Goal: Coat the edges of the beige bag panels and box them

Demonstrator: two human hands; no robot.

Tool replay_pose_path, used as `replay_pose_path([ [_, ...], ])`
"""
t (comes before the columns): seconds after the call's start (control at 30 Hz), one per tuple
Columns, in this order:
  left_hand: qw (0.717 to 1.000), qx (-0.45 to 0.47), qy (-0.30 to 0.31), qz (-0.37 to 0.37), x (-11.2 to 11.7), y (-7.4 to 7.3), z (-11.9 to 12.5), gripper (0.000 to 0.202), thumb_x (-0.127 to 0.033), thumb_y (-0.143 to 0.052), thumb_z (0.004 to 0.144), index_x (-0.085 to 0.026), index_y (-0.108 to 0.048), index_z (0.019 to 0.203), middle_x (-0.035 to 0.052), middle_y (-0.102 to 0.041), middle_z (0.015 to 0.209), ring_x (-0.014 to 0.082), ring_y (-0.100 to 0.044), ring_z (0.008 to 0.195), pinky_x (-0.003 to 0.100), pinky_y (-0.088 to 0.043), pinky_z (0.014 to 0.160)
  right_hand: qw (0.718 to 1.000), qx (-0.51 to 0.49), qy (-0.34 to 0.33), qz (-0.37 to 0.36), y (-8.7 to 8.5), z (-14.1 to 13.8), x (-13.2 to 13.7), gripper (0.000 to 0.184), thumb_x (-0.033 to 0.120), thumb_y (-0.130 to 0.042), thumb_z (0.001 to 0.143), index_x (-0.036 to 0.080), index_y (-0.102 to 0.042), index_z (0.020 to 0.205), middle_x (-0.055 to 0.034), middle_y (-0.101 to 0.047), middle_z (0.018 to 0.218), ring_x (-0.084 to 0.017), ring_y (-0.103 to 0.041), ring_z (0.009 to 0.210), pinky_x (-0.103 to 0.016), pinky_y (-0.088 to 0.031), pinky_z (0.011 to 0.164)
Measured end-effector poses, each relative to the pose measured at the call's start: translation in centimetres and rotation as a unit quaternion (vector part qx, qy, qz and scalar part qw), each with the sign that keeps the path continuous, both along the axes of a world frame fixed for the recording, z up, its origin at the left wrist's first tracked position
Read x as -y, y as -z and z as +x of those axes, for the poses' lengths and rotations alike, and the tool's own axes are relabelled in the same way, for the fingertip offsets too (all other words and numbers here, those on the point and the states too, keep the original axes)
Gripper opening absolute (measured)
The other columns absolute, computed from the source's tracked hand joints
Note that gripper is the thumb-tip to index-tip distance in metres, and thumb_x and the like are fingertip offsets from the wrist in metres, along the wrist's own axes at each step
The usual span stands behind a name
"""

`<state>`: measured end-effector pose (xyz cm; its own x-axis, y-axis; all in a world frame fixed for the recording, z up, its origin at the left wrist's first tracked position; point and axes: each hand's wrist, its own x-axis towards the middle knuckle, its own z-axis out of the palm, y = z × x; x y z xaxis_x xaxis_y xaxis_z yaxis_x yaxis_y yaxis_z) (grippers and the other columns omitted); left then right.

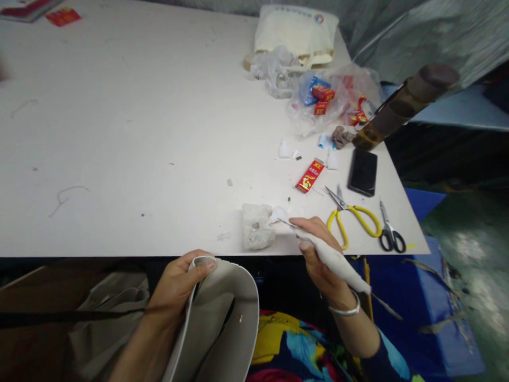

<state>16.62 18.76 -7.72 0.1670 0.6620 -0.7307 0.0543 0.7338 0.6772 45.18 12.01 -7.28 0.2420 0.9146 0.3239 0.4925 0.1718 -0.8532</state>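
My left hand [186, 286] is closed on the upper rim of a light grey bag-like piece [238, 329], with the thumb inside the opening. The piece stands below the table's front edge, and a small gold-coloured spot shows on its inner wall. In my right hand [320, 254] is a white-wrapped tool [338, 265] with a thin dark tip pointing left. Its tip is close to a whitish block [258, 228] at the table's front edge and a scrap of white material [279, 214]. I cannot tell whether the tip touches that scrap.
Right of my hand lie yellow-handled scissors [361, 218], black-handled scissors [392, 239] and a black phone [362, 172]. A red box [310, 175] lies farther in. Behind stand a dark bottle [401, 109], a plastic bag with red boxes [298, 114] and a cream bag [294, 32].
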Motion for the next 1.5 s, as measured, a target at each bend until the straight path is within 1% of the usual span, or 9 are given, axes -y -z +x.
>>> replay_pose_path([
  [0.13, 1.0, -0.004, 0.004, -0.01, 0.1, 0.6, 0.0, 0.045, -0.047, -0.094, 0.063, -0.015, -0.071, 0.083, 0.0009, -0.066, 0.064, 0.0135, -0.056, 0.055, 0.022, -0.045, 0.053, 0.996, -0.071, 0.051, -0.036, -0.3, -2.0, 1.4, 0.013, 0.038, -0.066, 0.104, 0.026, -0.069, 0.108, 0.0019, -0.066, 0.085, -0.014, -0.062, 0.069, -0.026, -0.051, 0.063],
  [0.27, 1.0, -0.01, 0.005, 0.012, 0.3, 1.1, 0.0, 0.044, -0.048, -0.094, 0.063, -0.014, -0.071, 0.081, 0.0007, -0.065, 0.063, 0.0123, -0.055, 0.054, 0.021, -0.043, 0.052, 0.986, -0.131, 0.07, -0.072, 0.5, -2.9, 1.6, 0.014, 0.036, -0.077, 0.096, 0.025, -0.068, 0.096, 0.0058, -0.065, 0.072, -0.011, -0.058, 0.058, -0.023, -0.045, 0.053],
  [0.43, 0.999, -0.009, 0.028, 0.029, 0.6, 0.9, 0.3, 0.044, -0.049, -0.093, 0.065, -0.014, -0.071, 0.08, 0.0003, -0.064, 0.063, 0.0118, -0.053, 0.053, 0.021, -0.043, 0.052, 0.987, -0.123, 0.062, -0.079, 0.6, -2.9, 1.2, 0.013, 0.035, -0.078, 0.094, 0.024, -0.07, 0.095, 0.0049, -0.071, 0.072, -0.012, -0.063, 0.06, -0.023, -0.047, 0.056],
  [0.57, 0.999, -0.019, 0.025, 0.04, 0.7, 0.7, 0.6, 0.038, -0.047, -0.09, 0.071, -0.015, -0.071, 0.081, -0.0007, -0.063, 0.063, 0.0112, -0.053, 0.053, 0.021, -0.042, 0.053, 0.992, -0.092, 0.053, -0.068, 0.5, -2.7, 1.0, 0.011, 0.033, -0.078, 0.095, 0.025, -0.07, 0.095, 0.0048, -0.072, 0.074, -0.013, -0.064, 0.062, -0.023, -0.051, 0.06],
  [0.73, 0.997, -0.029, 0.058, 0.052, 0.4, 0.6, 0.9, 0.04, -0.047, -0.092, 0.064, -0.015, -0.072, 0.077, -0.0005, -0.063, 0.061, 0.0122, -0.052, 0.054, 0.022, -0.043, 0.054, 0.997, -0.053, 0.03, -0.038, 0.4, -2.8, 0.7, 0.008, 0.031, -0.076, 0.097, 0.025, -0.07, 0.097, 0.0035, -0.074, 0.081, -0.013, -0.068, 0.066, -0.024, -0.055, 0.066],
  [0.87, 0.994, -0.052, 0.076, 0.058, 0.2, 0.1, 1.1, 0.039, -0.046, -0.091, 0.063, -0.015, -0.074, 0.079, 0.0008, -0.064, 0.064, 0.0138, -0.053, 0.057, 0.023, -0.043, 0.055, 0.999, -0.021, 0.031, -0.027, 0.1, -2.9, 0.6, 0.011, 0.036, -0.075, 0.098, 0.026, -0.07, 0.097, 0.0021, -0.074, 0.081, -0.015, -0.069, 0.067, -0.026, -0.057, 0.067],
  [1.03, 0.991, -0.063, 0.094, 0.07, 0.4, -0.2, 1.1, 0.036, -0.045, -0.088, 0.065, -0.015, -0.073, 0.079, 0.0012, -0.064, 0.065, 0.0146, -0.053, 0.058, 0.024, -0.043, 0.056, 0.999, 0.031, 0.023, -0.034, 0.2, -2.9, 0.7, 0.013, 0.038, -0.071, 0.101, 0.026, -0.069, 0.098, 0.0007, -0.074, 0.082, -0.016, -0.069, 0.068, -0.027, -0.057, 0.067],
  [1.27, 0.985, -0.083, 0.118, 0.095, 0.5, 0.0, 1.3, 0.033, -0.043, -0.084, 0.064, -0.014, -0.073, 0.076, 0.001, -0.063, 0.066, 0.0145, -0.053, 0.062, 0.024, -0.042, 0.061, 0.991, 0.13, -0.023, 0.013, 0.0, -3.4, -0.2, 0.014, 0.038, -0.07, 0.103, 0.024, -0.066, 0.103, -0.0026, -0.074, 0.087, -0.018, -0.071, 0.077, -0.029, -0.057, 0.074],
  [1.5, 0.984, -0.059, 0.136, 0.102, 0.9, 0.0, 1.3, 0.029, -0.04, -0.082, 0.067, -0.015, -0.072, 0.076, 0.0, -0.061, 0.066, 0.0139, -0.05, 0.061, 0.024, -0.039, 0.06, 0.99, 0.136, -0.034, 0.013, -0.8, -3.8, -0.7, 0.013, 0.035, -0.068, 0.105, 0.022, -0.066, 0.105, -0.0037, -0.074, 0.09, -0.018, -0.071, 0.082, -0.031, -0.055, 0.076],
])
